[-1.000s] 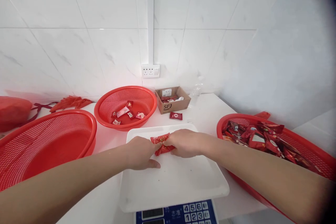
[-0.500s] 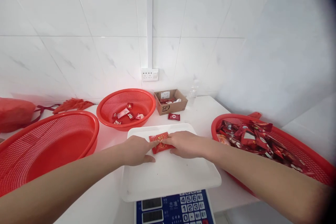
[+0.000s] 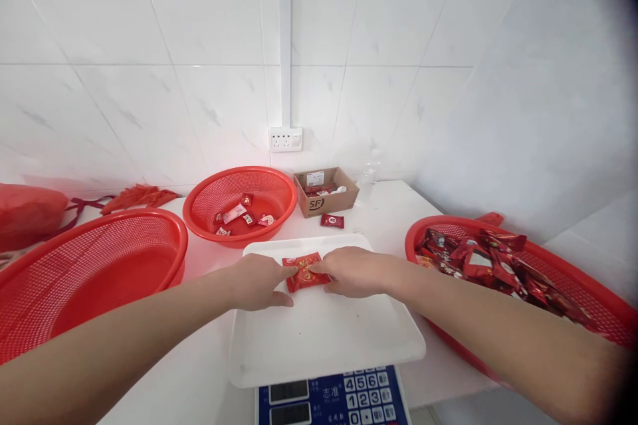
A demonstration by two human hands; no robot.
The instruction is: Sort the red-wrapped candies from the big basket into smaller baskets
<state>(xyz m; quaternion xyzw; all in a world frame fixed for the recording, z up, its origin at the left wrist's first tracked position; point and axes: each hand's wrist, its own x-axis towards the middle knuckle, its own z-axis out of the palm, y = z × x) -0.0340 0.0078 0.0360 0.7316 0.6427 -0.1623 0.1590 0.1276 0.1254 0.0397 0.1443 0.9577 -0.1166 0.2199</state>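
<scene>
White rectangular plastic tray is the landmark; it sits on a blue-keyed digital scale, on a white table. A wide red mesh basket stands left of the tray, and another, heaped with red foil packets, stands right of it. A smaller red mesh basket stands beyond the tray, holding a few packets. A cardboard box stands beyond the tray's far edge, with one red packet lying loose just before it.

On the tray, near its far edge, lies a red foil packet, flat, long axis running left to right, right end tilted slightly away. Versus the frame one second earlier, it lies flat and no longer bunched. Left hand and right hand are open, fingers extended, fingertips touching its opposite ends, not closed around it.
</scene>
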